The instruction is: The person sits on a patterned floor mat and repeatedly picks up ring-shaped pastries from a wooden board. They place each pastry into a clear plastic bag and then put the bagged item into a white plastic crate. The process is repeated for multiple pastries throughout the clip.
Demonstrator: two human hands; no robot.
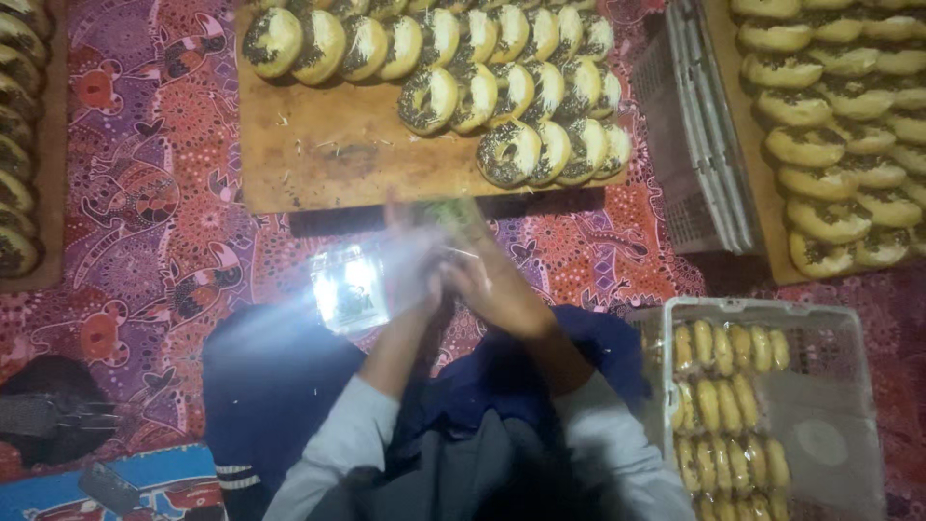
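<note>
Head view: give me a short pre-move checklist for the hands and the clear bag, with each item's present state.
1. Both hands in view: ok, left hand and right hand meet above the lap.
2. Clear plastic bag held between them: ok, though motion-blurred.
3. Bag open or empty: cannot tell, blur and glare.
4. Doughnuts to hand: ok, sprinkled doughnuts sit in rows on the wooden board just ahead.
5. Room in the grey crate: ok, packed doughnuts fill only its left part.
6. Stack of spare bags: ok, beside the left hand.
</note>
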